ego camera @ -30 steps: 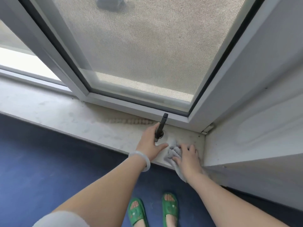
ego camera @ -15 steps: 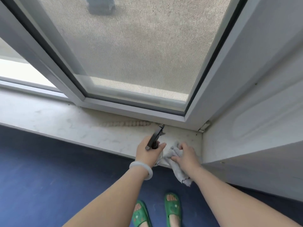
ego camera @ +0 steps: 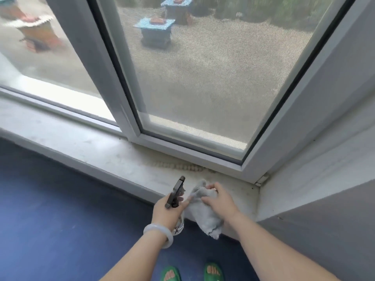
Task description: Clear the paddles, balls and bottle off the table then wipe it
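Two green slippers [ego camera: 213,271] nearest, toes on dark blue floor [ego camera: 50,209]. Above them, both forearms stretched to the front edge of the windowsill [ego camera: 91,147], near its right corner. Left hand [ego camera: 168,211], white bangle [ego camera: 159,234] at the wrist, fingers wrapped round the spray bottle [ego camera: 175,192] just off the front edge, dark nozzle tilted up and away. Right hand [ego camera: 219,201] beside it, fingers curled into a grey cloth [ego camera: 205,217] bunched on the sill, one end hanging over the front edge. Pale, smudged sill surface running leftward. String of tan beads [ego camera: 178,166] along its back edge, against the white window frame [ego camera: 192,148]. Beyond, mesh screen [ego camera: 203,78] and gravel yard. Grey wall [ego camera: 324,230] at right.
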`<state>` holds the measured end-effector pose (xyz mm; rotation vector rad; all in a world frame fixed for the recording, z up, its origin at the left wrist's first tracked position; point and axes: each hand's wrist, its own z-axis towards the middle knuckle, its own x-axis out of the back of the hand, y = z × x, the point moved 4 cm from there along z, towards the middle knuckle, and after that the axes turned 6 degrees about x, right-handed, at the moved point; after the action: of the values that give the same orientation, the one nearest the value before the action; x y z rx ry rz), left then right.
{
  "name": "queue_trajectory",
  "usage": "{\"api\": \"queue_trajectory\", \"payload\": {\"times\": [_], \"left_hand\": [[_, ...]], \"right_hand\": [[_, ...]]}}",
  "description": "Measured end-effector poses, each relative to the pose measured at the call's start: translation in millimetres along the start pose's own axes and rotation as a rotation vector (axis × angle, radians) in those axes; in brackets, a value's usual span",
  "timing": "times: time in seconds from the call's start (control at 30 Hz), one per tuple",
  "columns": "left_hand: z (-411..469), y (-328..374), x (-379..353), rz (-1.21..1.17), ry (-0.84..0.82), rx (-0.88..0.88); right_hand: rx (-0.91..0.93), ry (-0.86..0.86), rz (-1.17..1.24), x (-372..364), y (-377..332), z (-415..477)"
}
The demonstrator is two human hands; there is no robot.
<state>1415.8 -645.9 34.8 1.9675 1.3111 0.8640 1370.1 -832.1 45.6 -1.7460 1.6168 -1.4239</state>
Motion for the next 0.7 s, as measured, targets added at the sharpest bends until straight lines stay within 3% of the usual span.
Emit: {"api": "queue_trajectory", "payload": {"times": [0.17,0.43,0.7], "left_hand": [[-23,-3,60,-0.09,0.058,0.022],[-116,-50,134,-0.161,0.519,0.021],[-244,-150,113,-0.418,0.948,0.196]], "right_hand": [[0.039,-0.215,0.005,-41,-49,0],[0.164,-0.697,-0.084,-138,-97,-41],[0.389,-1.108,-0.221,-202,-89,-144]]}}
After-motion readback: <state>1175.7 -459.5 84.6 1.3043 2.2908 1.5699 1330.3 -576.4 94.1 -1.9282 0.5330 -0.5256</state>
